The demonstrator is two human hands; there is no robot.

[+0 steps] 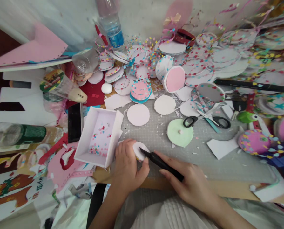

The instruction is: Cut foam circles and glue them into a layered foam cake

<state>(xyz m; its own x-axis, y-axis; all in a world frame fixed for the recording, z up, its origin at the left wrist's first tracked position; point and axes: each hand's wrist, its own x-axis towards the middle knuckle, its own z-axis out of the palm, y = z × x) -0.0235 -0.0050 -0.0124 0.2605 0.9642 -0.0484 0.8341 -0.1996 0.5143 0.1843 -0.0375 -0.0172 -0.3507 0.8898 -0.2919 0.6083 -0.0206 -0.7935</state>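
Fingers (168, 160) of a person's right hand (191, 179) are wrapping closely around a black knife (162, 163) at the near edge of the desk (227, 188), while the left hand (129, 163) is holding a small white disc (139, 151) by its rim. Trouble could be coming from the knife's blade: its tip is pointing toward the left hand, so too hard a push might be sending it skidding off the disc into skin, and a loose hold could be letting the disc turn. That disc is sitting between the left thumb and fingertips, just past the right fingers, with the blade tip overlapping its face; whether metal is touching it, one cannot tell. A white box (117, 133) is standing just beside the left hand, a pale green disc (180, 136) and scissors (206, 115) are lying farther off on a grey mat (153, 135), and a clear bottle (113, 30) is rising at the back.
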